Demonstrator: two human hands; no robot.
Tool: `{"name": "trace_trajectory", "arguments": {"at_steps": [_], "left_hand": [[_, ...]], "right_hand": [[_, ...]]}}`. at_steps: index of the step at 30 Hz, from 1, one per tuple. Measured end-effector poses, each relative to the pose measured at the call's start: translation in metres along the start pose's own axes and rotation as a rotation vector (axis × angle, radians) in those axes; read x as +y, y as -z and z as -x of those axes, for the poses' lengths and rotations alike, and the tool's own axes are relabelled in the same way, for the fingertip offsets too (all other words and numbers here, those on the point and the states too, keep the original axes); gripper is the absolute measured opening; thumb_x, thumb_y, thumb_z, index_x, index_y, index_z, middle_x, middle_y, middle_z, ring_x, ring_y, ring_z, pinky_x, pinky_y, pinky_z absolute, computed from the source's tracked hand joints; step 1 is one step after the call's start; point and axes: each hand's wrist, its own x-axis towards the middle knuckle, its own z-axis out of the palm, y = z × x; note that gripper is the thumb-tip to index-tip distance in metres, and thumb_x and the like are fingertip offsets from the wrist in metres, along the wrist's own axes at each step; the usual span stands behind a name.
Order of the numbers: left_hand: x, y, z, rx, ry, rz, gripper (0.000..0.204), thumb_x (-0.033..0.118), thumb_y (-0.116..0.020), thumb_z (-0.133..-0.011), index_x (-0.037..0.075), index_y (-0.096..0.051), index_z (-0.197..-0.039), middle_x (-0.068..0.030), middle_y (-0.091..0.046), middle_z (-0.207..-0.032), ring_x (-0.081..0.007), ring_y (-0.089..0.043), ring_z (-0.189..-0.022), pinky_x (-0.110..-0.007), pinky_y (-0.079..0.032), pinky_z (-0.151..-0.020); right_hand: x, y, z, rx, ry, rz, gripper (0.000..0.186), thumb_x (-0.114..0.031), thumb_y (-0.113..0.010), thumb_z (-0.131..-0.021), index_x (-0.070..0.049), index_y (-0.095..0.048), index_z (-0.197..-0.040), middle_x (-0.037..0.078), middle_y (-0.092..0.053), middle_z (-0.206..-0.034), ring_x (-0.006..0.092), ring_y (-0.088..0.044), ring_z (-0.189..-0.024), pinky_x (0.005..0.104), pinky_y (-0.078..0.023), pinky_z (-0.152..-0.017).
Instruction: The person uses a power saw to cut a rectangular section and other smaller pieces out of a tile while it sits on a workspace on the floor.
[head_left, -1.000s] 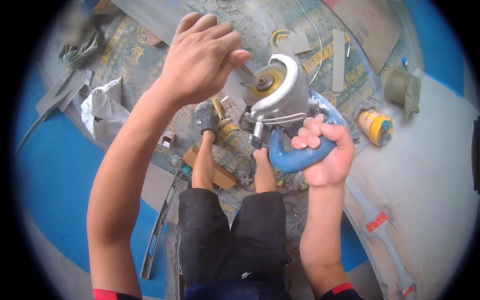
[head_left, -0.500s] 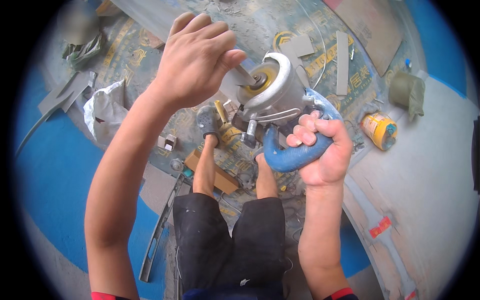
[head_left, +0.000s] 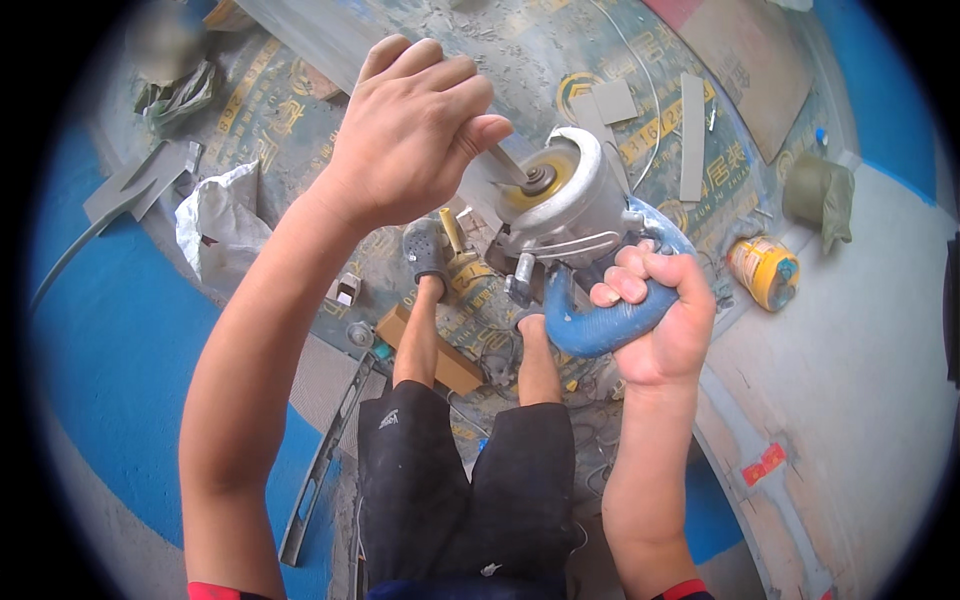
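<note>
My right hand [head_left: 665,320] is wrapped round the blue handle [head_left: 610,325] of a handheld disc cutter [head_left: 560,200], a dusty metal-cased tool with a round guard. Its disc [head_left: 545,180] faces up and left and looks blurred, with a yellowish centre. My left hand [head_left: 415,125] is closed, knuckles up, on a long grey strip [head_left: 305,35] that looks like tile. The strip runs in from the upper left, behind the hand. A narrow grey end [head_left: 508,165] shows past my thumb and reaches the disc near its hub; exact contact cannot be made out.
Below lie a printed floor sheet with dust, grey tile offcuts [head_left: 692,138], a yellow tub [head_left: 763,272], a white bag [head_left: 222,220] and a cardboard box [head_left: 455,362]. A metal level [head_left: 322,465] lies left of my legs. My clog [head_left: 425,248] stands below the cutter.
Both hands, the cutter and the strip have shifted a little right and slightly down. The surroundings have slid slightly right too. Both grips look unchanged.
</note>
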Motion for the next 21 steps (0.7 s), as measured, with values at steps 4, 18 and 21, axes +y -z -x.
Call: {"name": "trace_trajectory", "arguments": {"at_steps": [4,18,21], "left_hand": [[0.0017,0.0,-0.0002,-0.003,0.004,-0.02,0.033,0.035,-0.058,-0.094,0.009,-0.057,-0.074,-0.0053,-0.053,-0.077,-0.0258,-0.051,-0.084,-0.041,-0.037,-0.091],[-0.0003,-0.0032,0.0004,0.023,0.006,-0.04,0.035,0.036,-0.056,-0.095,0.01,-0.059,-0.073,-0.0048,-0.054,-0.077,-0.0256,-0.052,-0.084,-0.04,-0.037,-0.092],[-0.0005,-0.0013,0.0009,0.003,0.001,-0.036,0.035,0.037,-0.056,-0.095,0.01,-0.059,-0.073,-0.0049,-0.054,-0.076,-0.0257,-0.052,-0.084,-0.041,-0.037,-0.092]], "right_hand": [[0.0002,0.0021,-0.0002,-0.034,0.002,-0.021,0.005,-0.013,-0.056,-0.083,-0.011,-0.051,-0.084,0.0,-0.046,-0.073,0.0126,-0.048,-0.066,0.0353,-0.043,-0.068],[0.0024,-0.0043,-0.0034,-0.067,-0.001,-0.009,0.015,-0.011,-0.058,-0.082,-0.007,-0.048,-0.093,0.001,-0.05,-0.077,0.0101,-0.05,-0.064,0.0318,-0.042,-0.067],[0.0017,-0.0041,-0.003,-0.047,-0.003,0.018,0.012,-0.012,-0.057,-0.082,-0.009,-0.049,-0.09,0.0,-0.048,-0.076,0.0106,-0.049,-0.065,0.0329,-0.043,-0.068]]}}
